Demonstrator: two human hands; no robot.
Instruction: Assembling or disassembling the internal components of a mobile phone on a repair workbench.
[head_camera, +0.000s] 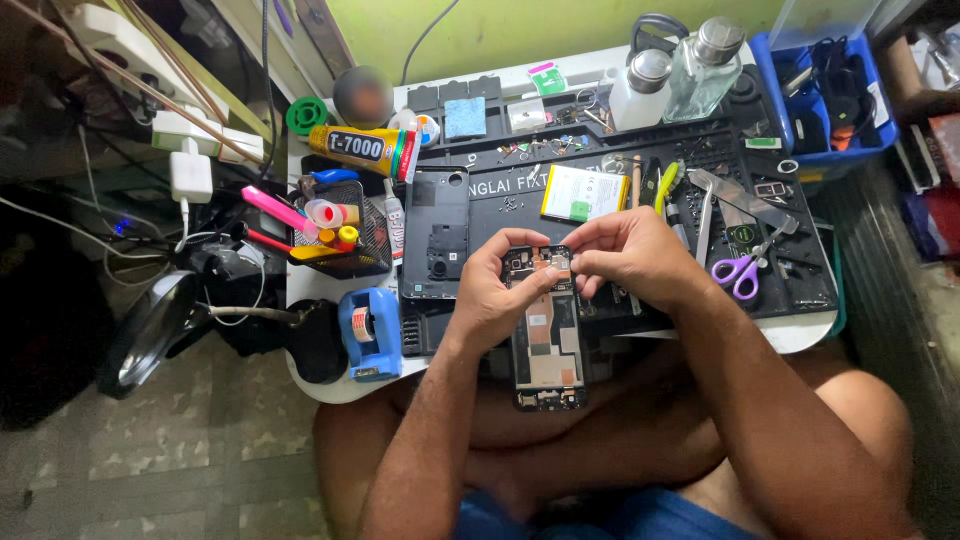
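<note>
Cluttered and small, the white table (320, 385) carries a dark work mat (600, 160), and a person sits cross-legged just before it on a tiled floor.

An opened phone (547, 340) is the centre of everything; it is held above the near edge of the mat, over the lap, with its inner side facing up. Left hand (492, 292) grips the phone on its left edge, thumb laid across the upper part, probably to keep it steady. Right hand (630, 255) is closed narrow at the phone's top end, fingertips pinched together on some small part there; what part it is, I cannot tell.

Just left of the phone, the black back cover (436, 232) lies flat on the mat, I think put aside so the inside stays reachable. Behind the phone lies one battery (583, 192), white and yellow. To the right of the phone are one pair of purple scissors (738, 272) and metal tweezers (706, 215); their exact count is hard to see. Far behind the phone stand two clear bottles (672, 75) with metal caps. Left of the phone I count one blue tape dispenser (368, 335), one yellow glue tube (362, 148) and one mesh basket (355, 245) with pens. Right and behind, one blue bin (795, 130) holds cables.
</note>
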